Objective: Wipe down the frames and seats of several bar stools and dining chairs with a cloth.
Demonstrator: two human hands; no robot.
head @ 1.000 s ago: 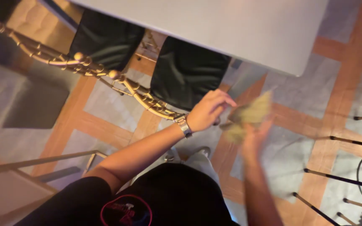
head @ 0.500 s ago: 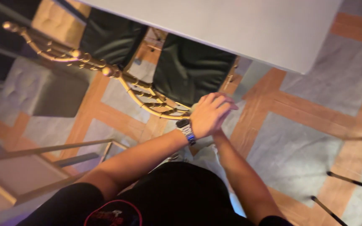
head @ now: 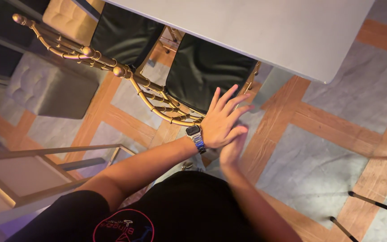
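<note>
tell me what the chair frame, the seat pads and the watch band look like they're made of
Chair frame: gold-finished, ringed like bamboo; metal or painted wood, unclear. Seat pads: dark, faintly shiny, creased, so probably leather or vinyl. Watch band on the left hand's wrist: silvery links, likely steel.

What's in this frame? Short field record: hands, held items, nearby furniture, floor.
left hand: fingers spread, laid over the right hand, holds nothing
right hand: mostly hidden under the left, palm pressed to it; no held item visible
wrist: metal-band watch on left wrist
nearest furniture: gold chair with dark seat cushion, pushed under the white table
other: grey tufted ottoman at left
floor: grey panels with wood-tone strips
clothing: black shirt
</note>
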